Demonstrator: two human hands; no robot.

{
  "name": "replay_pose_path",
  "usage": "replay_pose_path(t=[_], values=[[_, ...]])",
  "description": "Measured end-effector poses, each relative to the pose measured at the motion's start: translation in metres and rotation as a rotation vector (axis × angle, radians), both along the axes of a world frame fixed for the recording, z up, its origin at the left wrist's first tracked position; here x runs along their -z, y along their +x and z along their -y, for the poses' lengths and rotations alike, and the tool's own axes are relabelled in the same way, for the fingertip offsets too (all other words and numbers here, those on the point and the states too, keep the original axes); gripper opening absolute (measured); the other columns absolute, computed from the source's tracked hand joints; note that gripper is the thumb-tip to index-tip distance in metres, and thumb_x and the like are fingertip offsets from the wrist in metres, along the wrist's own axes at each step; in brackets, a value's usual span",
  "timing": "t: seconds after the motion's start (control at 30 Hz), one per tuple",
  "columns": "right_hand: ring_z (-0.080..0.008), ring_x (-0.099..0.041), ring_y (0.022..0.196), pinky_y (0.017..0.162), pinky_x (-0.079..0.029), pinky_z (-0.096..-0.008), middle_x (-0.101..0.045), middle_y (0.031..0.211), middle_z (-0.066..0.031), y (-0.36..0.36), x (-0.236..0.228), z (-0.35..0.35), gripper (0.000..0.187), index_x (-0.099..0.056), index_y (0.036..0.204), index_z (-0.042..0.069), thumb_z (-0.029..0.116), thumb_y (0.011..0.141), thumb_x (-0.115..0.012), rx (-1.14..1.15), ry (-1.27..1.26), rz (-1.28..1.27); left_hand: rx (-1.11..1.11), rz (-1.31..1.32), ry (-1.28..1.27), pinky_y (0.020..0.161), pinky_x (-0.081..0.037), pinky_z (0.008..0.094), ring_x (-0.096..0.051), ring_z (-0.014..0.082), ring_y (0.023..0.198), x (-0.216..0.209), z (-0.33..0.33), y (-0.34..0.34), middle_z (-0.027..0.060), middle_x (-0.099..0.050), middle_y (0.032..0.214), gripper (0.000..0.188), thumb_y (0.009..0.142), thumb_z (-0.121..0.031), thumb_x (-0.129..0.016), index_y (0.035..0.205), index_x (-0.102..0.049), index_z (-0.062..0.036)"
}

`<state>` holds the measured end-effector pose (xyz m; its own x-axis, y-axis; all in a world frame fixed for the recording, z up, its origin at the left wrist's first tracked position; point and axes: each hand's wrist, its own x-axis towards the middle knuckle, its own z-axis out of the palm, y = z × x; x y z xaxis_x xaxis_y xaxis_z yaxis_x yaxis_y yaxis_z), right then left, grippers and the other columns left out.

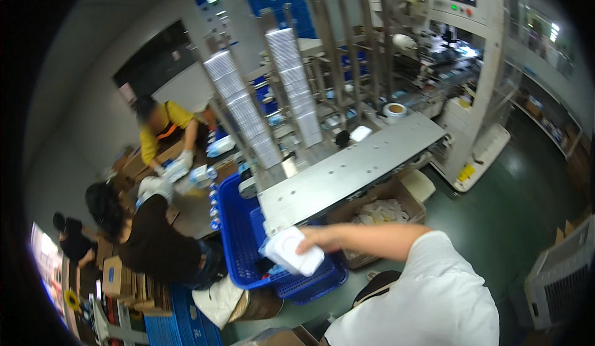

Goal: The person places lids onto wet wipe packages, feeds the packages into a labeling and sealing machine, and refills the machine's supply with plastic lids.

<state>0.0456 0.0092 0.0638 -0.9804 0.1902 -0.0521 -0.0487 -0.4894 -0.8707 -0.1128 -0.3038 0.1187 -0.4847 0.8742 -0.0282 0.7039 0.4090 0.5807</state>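
Observation:
My right hand (317, 239), on an outstretched bare arm, is closed on a white, rounded-rectangular plastic lid (290, 250) with a raised outline on its face. Something light blue shows at its left edge; whether it is attached, I cannot tell. Hand and lid hang over the near end of a blue plastic basket (232, 247), just past the corner of a long metal plate (347, 171). My left hand is out of view. A similar white piece (361, 134) lies by the plate's far edge.
Two tall stacks of white pieces (243, 107) stand between metal posts. A cardboard box (416, 212) of white pieces sits beneath the plate. At right rises a white machine (496, 67) with a screen. A person in dark clothes (161, 237) and one in yellow (176, 116) work at left.

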Motion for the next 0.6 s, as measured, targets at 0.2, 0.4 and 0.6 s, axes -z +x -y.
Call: replay_pose_path(t=[0.2, 0.4, 0.6], values=[[-0.0374, -0.039, 0.109, 0.088, -0.034, -0.0462, -0.037, 0.121, -0.0263, 0.052, -0.032, -0.172, 0.121, -0.01, 0.145, 0.009, 0.039, 0.049, -0.078, 0.221, 1.59, 0.831, 0.165, -0.017, -0.032, 0.089, -0.036, 0.0439, -0.047, 0.0373, 0.099, -0.008, -0.093, 0.019, 0.0244, -0.049, 0.107, 0.05, 0.074, -0.024, -0.065, 0.112, -0.046, 0.0022], [-0.0416, -0.032, 0.117, 0.097, -0.029, -0.049, -0.029, 0.128, -0.0275, 0.088, 0.023, -0.246, 0.13, 0.01, 0.144, 0.016, 0.034, 0.051, -0.079, 0.419, 1.362, 0.542, 0.22, -0.047, -0.056, 0.093, -0.032, 0.0455, -0.043, 0.0381, 0.106, -0.015, -0.189, 0.057, 0.0248, -0.045, 0.114, 0.059, 0.072, -0.024, -0.067, 0.118, -0.041, 0.0014], [-0.0441, -0.028, 0.122, 0.103, -0.027, -0.0458, -0.019, 0.131, -0.0283, 0.119, 0.073, -0.251, 0.129, 0.018, 0.142, 0.012, 0.03, 0.057, -0.078, 0.692, 1.151, 0.192, 0.274, -0.061, -0.091, 0.097, -0.028, 0.0471, -0.039, 0.0389, 0.112, -0.026, -0.279, 0.086, 0.0252, -0.041, 0.121, 0.069, 0.069, -0.023, -0.069, 0.125, -0.036, 0.0007]])
